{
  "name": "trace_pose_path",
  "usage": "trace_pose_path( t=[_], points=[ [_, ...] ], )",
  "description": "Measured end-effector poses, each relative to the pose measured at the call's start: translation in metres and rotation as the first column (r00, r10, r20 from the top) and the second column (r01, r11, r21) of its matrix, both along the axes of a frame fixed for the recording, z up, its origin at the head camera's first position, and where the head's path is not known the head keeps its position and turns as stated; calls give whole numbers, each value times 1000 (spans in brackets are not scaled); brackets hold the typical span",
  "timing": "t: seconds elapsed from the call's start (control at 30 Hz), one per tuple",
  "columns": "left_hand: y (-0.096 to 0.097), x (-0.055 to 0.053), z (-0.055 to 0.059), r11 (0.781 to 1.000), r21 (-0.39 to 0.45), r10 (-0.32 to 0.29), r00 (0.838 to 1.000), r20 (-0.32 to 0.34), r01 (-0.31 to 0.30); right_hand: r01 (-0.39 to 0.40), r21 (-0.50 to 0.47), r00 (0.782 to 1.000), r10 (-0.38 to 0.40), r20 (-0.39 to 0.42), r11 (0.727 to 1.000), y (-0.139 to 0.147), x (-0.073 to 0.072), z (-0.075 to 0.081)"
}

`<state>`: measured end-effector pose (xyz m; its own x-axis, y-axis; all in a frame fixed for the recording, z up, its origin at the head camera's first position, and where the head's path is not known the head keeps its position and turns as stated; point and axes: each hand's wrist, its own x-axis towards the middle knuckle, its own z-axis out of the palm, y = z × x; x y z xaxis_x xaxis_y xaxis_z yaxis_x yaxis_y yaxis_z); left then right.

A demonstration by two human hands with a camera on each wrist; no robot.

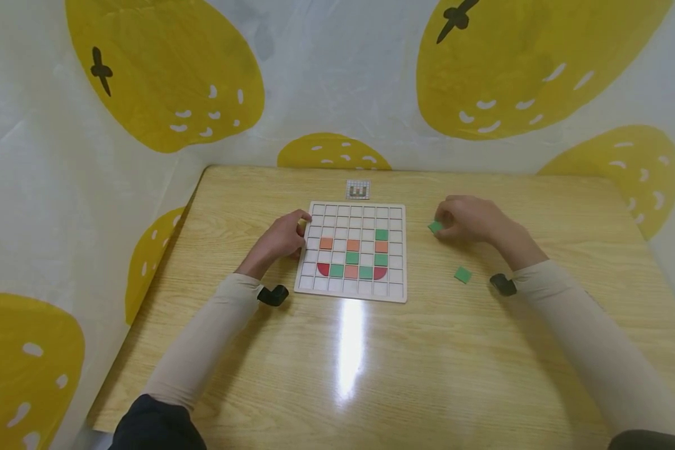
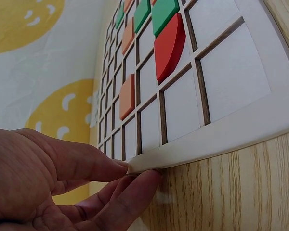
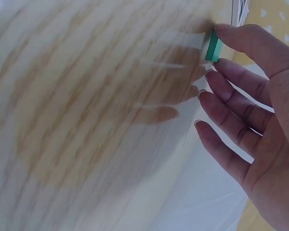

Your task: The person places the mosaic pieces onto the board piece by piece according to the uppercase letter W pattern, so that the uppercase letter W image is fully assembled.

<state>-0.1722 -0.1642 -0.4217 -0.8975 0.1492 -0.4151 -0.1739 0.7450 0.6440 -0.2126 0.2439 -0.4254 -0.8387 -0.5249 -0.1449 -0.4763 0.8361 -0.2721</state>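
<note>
A white square grid board [image 1: 323, 286] with wooden lines lies on the table. My left hand [image 1: 284, 236] pinches its left edge, thumb on the rim and fingertips under it in the left wrist view. Green squares [image 1: 381, 235], orange squares [image 1: 326, 244] and two red rounded pieces [image 1: 379, 273] sit in several of its cells. To the right of the board, my right hand [image 1: 472, 219] holds a green square tile [image 3: 213, 45] between thumb and index finger, close to the tabletop. The other fingers of that hand are spread in the right wrist view.
One more green square tile [image 1: 462, 274] lies on the wooden table [image 1: 427, 362], below the right hand. Just beyond the board's far edge is a small card [image 1: 358, 189] printed with a grid pattern. A white sheet with yellow shapes [image 1: 337, 81] hangs behind the table.
</note>
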Motion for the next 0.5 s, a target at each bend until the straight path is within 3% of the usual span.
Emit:
trace_pose_path(
  t=[0.5],
  points=[
    [1,0,-2,1000,-11,7,1000,-8,-7,-28,9,1000,28,-14,1000,-6,0,3]
  ],
)
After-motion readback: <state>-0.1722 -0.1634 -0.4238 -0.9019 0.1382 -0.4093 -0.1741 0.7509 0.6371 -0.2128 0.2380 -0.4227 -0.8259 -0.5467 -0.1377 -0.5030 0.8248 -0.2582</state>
